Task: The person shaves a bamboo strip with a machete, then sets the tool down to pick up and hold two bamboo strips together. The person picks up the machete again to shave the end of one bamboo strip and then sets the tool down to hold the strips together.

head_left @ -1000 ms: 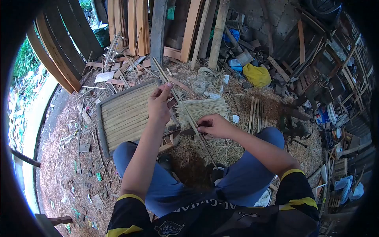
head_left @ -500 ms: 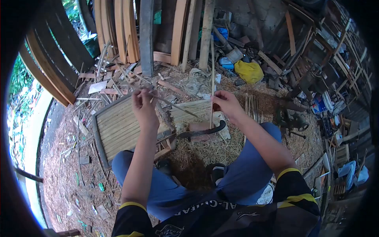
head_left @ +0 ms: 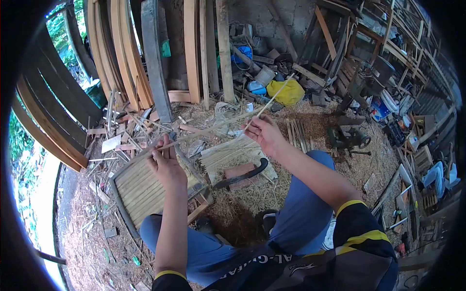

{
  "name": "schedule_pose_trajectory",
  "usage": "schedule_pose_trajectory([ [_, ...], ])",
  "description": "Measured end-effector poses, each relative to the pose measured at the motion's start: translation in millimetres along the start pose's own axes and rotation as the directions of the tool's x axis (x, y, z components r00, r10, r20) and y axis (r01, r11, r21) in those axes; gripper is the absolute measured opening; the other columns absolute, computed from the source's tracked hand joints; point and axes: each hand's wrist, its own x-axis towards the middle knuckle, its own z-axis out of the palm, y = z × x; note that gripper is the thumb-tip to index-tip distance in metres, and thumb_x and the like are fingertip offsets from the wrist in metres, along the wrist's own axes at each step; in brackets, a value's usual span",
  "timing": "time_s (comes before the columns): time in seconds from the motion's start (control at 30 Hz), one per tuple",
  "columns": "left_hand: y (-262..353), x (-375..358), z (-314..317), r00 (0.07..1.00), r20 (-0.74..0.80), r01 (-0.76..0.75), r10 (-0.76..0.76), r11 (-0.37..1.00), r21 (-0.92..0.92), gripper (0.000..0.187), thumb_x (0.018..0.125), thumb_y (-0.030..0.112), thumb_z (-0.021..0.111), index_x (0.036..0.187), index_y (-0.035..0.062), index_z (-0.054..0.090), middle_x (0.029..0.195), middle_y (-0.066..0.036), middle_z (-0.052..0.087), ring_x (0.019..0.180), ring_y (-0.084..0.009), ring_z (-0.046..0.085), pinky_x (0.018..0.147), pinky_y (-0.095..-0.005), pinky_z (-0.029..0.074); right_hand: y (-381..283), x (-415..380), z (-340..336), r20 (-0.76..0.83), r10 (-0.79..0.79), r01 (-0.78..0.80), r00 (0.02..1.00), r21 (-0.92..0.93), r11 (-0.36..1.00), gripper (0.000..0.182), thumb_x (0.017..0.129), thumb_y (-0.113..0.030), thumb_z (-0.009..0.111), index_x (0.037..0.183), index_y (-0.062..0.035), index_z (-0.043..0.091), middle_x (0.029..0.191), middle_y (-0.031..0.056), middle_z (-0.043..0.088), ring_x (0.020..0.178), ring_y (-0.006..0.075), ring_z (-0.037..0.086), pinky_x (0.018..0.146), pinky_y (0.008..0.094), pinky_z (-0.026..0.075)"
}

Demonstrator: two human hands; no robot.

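Note:
My left hand point(head_left: 168, 167) pinches a thin bamboo strip point(head_left: 208, 129) that slants up to the right, its far end passing close to my right hand. Between the fingers of my right hand point(head_left: 264, 136) is a second thin strip point(head_left: 279, 93), pointing up and to the right. Below the hands, a knife with a curved dark handle point(head_left: 259, 167) lies across a reddish block point(head_left: 240, 177). Pale flat slats point(head_left: 228, 154) lie just behind it. A dark-framed slatted panel point(head_left: 150, 186) rests beside my left forearm.
Planks point(head_left: 127, 58) lean along the back wall. A yellow bag point(head_left: 285, 93) sits among clutter behind my right hand. Several short sticks point(head_left: 297, 133) lie nearby, and a metal vise point(head_left: 349, 138) stands at the right. Shavings cover the ground around my legs.
The strip in my right hand has tipped from upright to slanting right. My left hand has moved down, and its strip now slopes upward instead of downward. The view has shifted rightward.

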Motion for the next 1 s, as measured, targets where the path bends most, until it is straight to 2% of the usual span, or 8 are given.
schedule_pose_trajectory([
  [0.17,-13,-11,2,0.989,-0.080,0.126,-0.128,0.992,-0.029,0.015,0.110,0.017,0.040,0.114,0.0022,0.042,0.123,-0.018,0.057,0.131,-0.0410,0.054,0.109,-0.0501,0.051,-15,10,-5,-0.007,-0.172,0.172,0.985,0.044,0.984,0.018,0.098,-0.008,0.063,0.107,-0.0044,0.049,0.106,0.0149,0.068,0.098,0.0276,0.070,0.082,0.0401,0.061],
  [0.37,-38,-33,-16,0.851,-0.075,0.516,-0.519,0.854,-0.061,0.028,0.109,0.021,0.046,0.124,-0.0020,0.045,0.122,-0.021,0.061,0.124,-0.0386,0.060,0.106,-0.0464,0.054,-47,14,-10,-0.104,-0.352,0.353,0.930,-0.010,0.935,0.019,0.096,-0.007,0.067,0.104,-0.0031,0.051,0.100,0.0153,0.071,0.090,0.0256,0.073,0.077,0.0369,0.061],
  [0.47,-31,-36,-27,0.351,0.172,0.928,-0.920,0.366,0.063,0.037,0.109,0.031,0.045,0.124,-0.0024,0.050,0.121,-0.021,0.064,0.117,-0.0357,0.065,0.100,-0.0435,0.056,-67,9,-10,-0.120,-0.435,0.426,0.892,-0.098,0.899,0.016,0.095,-0.006,0.068,0.103,-0.0003,0.055,0.101,0.0165,0.071,0.092,0.0259,0.073,0.080,0.0380,0.061],
  [0.57,-1,-47,11,0.130,0.225,0.886,-0.966,0.215,0.411,0.043,0.109,0.037,0.043,0.118,-0.0025,0.056,0.111,-0.018,0.067,0.103,-0.0319,0.070,0.092,-0.0420,0.059,-78,6,-11,-0.039,-0.508,0.487,0.861,-0.229,0.843,0.015,0.095,-0.006,0.069,0.100,-0.0006,0.056,0.100,0.0166,0.072,0.091,0.0267,0.073,0.081,0.0378,0.061],
  [0.67,16,-46,24,0.249,0.220,0.719,-0.943,0.332,0.610,0.038,0.108,0.035,0.045,0.113,-0.0001,0.059,0.098,-0.012,0.068,0.087,-0.0250,0.072,0.080,-0.0371,0.061,-75,1,-7,0.064,-0.524,0.520,0.850,-0.269,0.811,0.014,0.095,-0.006,0.069,0.099,-0.0007,0.057,0.099,0.0162,0.072,0.091,0.0269,0.074,0.081,0.0374,0.061],
  [0.77,29,-46,38,0.507,0.268,0.531,-0.819,0.542,0.651,0.033,0.108,0.033,0.048,0.105,0.0028,0.061,0.083,-0.007,0.065,0.073,-0.0187,0.069,0.066,-0.0314,0.057,-73,-15,4,0.136,-0.517,0.535,0.845,-0.231,0.813,0.012,0.095,-0.004,0.069,0.099,-0.0013,0.058,0.099,0.0165,0.073,0.091,0.0269,0.074,0.081,0.0380,0.061],
  [0.87,36,-45,45,0.713,0.323,0.394,-0.623,0.736,0.551,0.028,0.108,0.030,0.051,0.099,0.0045,0.058,0.078,-0.004,0.061,0.067,-0.0144,0.063,0.060,-0.0283,0.051,-81,-30,18,0.209,-0.545,0.579,0.812,-0.172,0.797,0.011,0.095,-0.003,0.068,0.100,-0.0022,0.058,0.099,0.0170,0.073,0.091,0.0270,0.074,0.081,0.0386,0.061],
  [1.0,42,-45,53,0.806,0.358,0.307,-0.471,0.850,0.429,0.025,0.107,0.027,0.053,0.095,0.0050,0.056,0.077,-0.004,0.058,0.065,-0.0145,0.060,0.061,-0.0284,0.049,-102,-39,18,0.282,-0.612,0.652,0.739,-0.069,0.755,0.009,0.096,0.000,0.065,0.100,-0.0032,0.058,0.099,0.0170,0.073,0.088,0.0260,0.074,0.081,0.0383,0.062],
])
